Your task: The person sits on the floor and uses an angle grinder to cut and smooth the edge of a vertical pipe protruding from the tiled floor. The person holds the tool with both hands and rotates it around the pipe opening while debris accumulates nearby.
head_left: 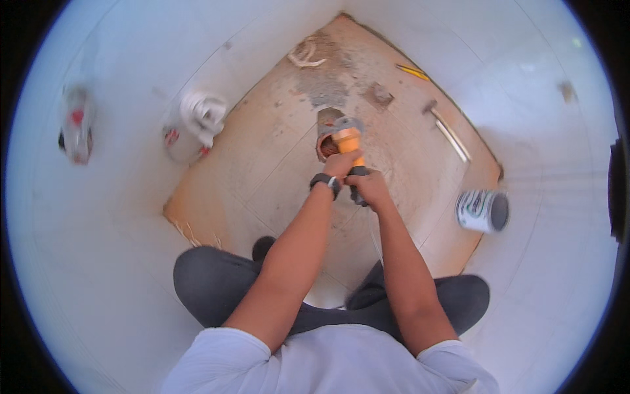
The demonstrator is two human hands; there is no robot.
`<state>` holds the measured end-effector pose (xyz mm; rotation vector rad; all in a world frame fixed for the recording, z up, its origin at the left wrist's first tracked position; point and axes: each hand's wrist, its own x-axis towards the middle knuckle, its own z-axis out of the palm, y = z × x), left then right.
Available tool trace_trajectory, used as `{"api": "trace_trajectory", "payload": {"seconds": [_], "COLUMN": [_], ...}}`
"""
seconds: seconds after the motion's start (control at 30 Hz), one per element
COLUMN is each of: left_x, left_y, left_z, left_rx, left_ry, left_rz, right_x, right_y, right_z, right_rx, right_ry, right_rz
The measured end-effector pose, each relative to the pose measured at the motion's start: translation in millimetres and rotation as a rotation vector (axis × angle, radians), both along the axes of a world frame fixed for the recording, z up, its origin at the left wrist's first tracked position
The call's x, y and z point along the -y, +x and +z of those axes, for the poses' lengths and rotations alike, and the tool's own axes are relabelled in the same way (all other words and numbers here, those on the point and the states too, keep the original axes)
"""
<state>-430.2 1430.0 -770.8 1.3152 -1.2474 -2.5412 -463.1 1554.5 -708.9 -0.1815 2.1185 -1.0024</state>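
An angle grinder (350, 143) with an orange body and black rear grip is held in both my hands over a hole in the tiled floor. My left hand (341, 165), with a dark watch on the wrist, is closed around the orange body. Behind it, my right hand (373, 187) is wrapped around the black rear grip. The grinder's guarded head sits at the right rim of a round reddish opening (327, 146), perhaps a pipe end. Whether the disc touches the rim is too blurred to tell. Below my right hand hangs a thin pale cord.
A hammer (449, 133) and a yellow tool (413, 71) lie along the right wall. Further near stands a white-and-green can (482, 210). At left are a white bundle (200, 118) and a blurred bottle-like thing (77, 125). White rope-like strips (306, 55) and rubble lie toward the far corner.
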Motion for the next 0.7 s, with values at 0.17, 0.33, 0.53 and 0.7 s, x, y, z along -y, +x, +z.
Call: {"api": "trace_trajectory", "payload": {"seconds": [0.17, 0.33, 0.53, 0.7], "left_x": [5.4, 11.5, 20.1, 25.8], "left_y": [34.8, 37.2, 26.6, 17.2], "left_z": [8.4, 21.3, 35.4, 40.3], "left_rx": [-0.032, 0.185, 0.295, 0.376], "left_ry": [0.09, -0.129, -0.232, -0.35], "left_rz": [-0.052, -0.145, -0.118, -0.191], "right_x": [-0.5, 0.3, 15.5, 25.2], "right_y": [33.7, 40.1, 37.7, 38.8], "right_z": [-10.3, -19.2, -29.6, -42.1], "right_rx": [0.092, 0.266, 0.469, 0.524], "right_ry": [-0.099, -0.22, -0.382, -0.412], "right_rz": [-0.145, -0.225, -0.308, -0.371]}}
